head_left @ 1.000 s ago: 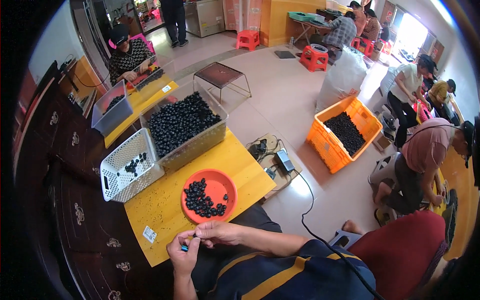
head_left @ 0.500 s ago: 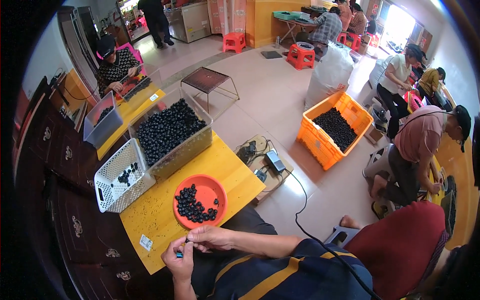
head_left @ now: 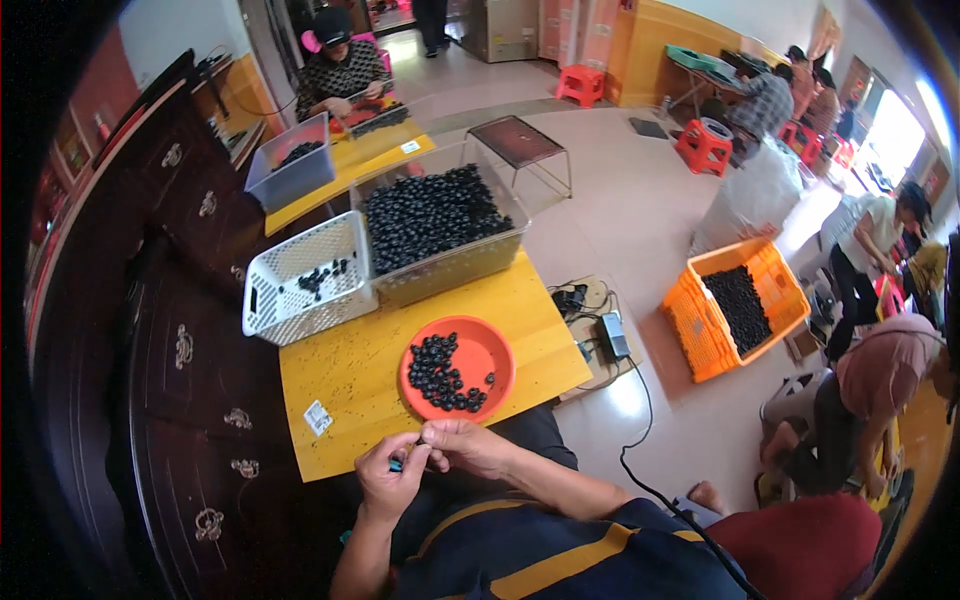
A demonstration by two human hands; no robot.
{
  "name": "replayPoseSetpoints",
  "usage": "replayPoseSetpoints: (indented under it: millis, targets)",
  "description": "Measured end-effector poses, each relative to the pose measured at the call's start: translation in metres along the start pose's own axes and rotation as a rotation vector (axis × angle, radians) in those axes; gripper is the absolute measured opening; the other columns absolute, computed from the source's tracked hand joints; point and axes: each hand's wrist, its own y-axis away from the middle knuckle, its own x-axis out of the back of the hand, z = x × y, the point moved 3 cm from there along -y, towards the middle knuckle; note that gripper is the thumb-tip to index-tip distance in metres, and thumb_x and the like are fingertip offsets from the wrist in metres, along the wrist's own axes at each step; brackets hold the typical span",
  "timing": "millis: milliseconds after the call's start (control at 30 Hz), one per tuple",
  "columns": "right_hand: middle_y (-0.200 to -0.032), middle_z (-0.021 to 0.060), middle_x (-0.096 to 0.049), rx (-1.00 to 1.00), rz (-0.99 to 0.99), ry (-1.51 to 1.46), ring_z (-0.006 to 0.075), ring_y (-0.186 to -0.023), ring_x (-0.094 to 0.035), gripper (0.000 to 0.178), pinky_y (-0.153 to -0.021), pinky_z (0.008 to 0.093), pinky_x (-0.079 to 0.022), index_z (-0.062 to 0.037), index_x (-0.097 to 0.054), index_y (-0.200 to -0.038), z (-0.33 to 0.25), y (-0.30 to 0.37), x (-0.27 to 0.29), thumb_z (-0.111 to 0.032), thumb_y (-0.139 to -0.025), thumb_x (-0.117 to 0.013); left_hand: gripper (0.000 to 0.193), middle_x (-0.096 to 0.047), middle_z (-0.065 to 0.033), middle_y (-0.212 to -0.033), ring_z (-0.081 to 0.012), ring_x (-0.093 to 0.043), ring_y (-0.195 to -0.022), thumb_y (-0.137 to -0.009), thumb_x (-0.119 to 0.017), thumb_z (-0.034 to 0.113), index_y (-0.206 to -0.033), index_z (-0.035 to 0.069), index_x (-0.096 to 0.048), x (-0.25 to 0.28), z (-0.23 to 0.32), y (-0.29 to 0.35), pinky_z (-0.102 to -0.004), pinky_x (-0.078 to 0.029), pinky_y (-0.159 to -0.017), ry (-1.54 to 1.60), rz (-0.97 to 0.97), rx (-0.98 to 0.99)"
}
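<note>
My left hand (head_left: 388, 476) and my right hand (head_left: 466, 447) meet just off the near edge of the yellow table (head_left: 340, 365). Curled around a small teal object (head_left: 396, 465), the left fingers hide most of it. The fingertips of my right hand are pinched together against the left ones, with something small and dark barely showing between them. Just beyond the hands, an orange-red round tray (head_left: 487, 350) holds black round pieces with holes (head_left: 437, 377), gathered mostly on its left side.
A clear bin (head_left: 445, 270) full of black pieces stands behind the tray, beside a white perforated basket (head_left: 265, 300). A black cable (head_left: 648, 430) runs from a power adapter (head_left: 613, 335). An orange crate (head_left: 690, 325) stands on the floor. Dark drawers (head_left: 175, 400) line the left; people work around.
The view has swung left, so the room sits further right and lower. Both hands stay together near the table edge, still pinching; the black pieces in the tray look unchanged.
</note>
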Motion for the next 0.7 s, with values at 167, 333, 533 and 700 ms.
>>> replayPoseSetpoints:
  millis: [167, 333, 533, 700]
  targets:
    - [-0.079, -0.0048, -0.057, 0.001, -0.019, 0.072, 0.0066, -0.071, -0.051, 0.027, -0.065, 0.0217, -0.042, -0.0113, -0.064, -0.101, -0.004, -0.001, -0.003, -0.038, -0.102, -0.061, 0.018, -0.063, 0.0003, -0.068, -0.0053, -0.055, -0.057, -0.083, -0.077, 0.0, -0.099, 0.001, -0.069, 0.001, 0.005, -0.001, -0.0223, -0.043, -0.052, 0.034, -0.026, 0.013]
    - [-0.079, -0.0046, -0.056, -0.015, 0.03, 0.036, 0.0066, -0.07, -0.051, 0.027, -0.065, 0.022, -0.042, -0.0113, -0.063, -0.098, -0.008, 0.001, -0.013, -0.038, -0.102, -0.061, 0.017, -0.064, -0.001, -0.069, -0.0064, -0.056, -0.057, -0.082, -0.078, 0.0, -0.097, 0.001, -0.069, 0.001, 0.002, -0.001, -0.0228, -0.045, -0.053, 0.055, -0.016, 0.005]
    - [-0.077, -0.0049, -0.054, -0.001, 0.023, 0.048, 0.0073, -0.068, -0.048, 0.027, -0.064, 0.0235, -0.041, -0.0113, -0.061, -0.094, -0.01, -0.002, -0.013, -0.037, -0.103, -0.059, 0.019, -0.063, -0.0016, -0.067, -0.0074, -0.054, -0.055, -0.08, -0.08, 0.0, -0.096, 0.003, -0.07, 0.002, 0.007, -0.004, -0.0241, -0.045, -0.053, 0.057, 0.023, -0.025]
    - [-0.075, -0.0049, -0.052, -0.019, 0.04, 0.023, 0.0078, -0.068, -0.048, 0.027, -0.064, 0.0238, -0.041, -0.0113, -0.06, -0.093, -0.01, -0.003, -0.016, -0.036, -0.103, -0.059, 0.017, -0.063, -0.0017, -0.065, -0.0083, -0.055, -0.055, -0.079, -0.08, -0.001, -0.089, 0.003, -0.068, 0.006, -0.008, 0.003, -0.0248, -0.045, -0.054, -0.027, 0.057, -0.086]
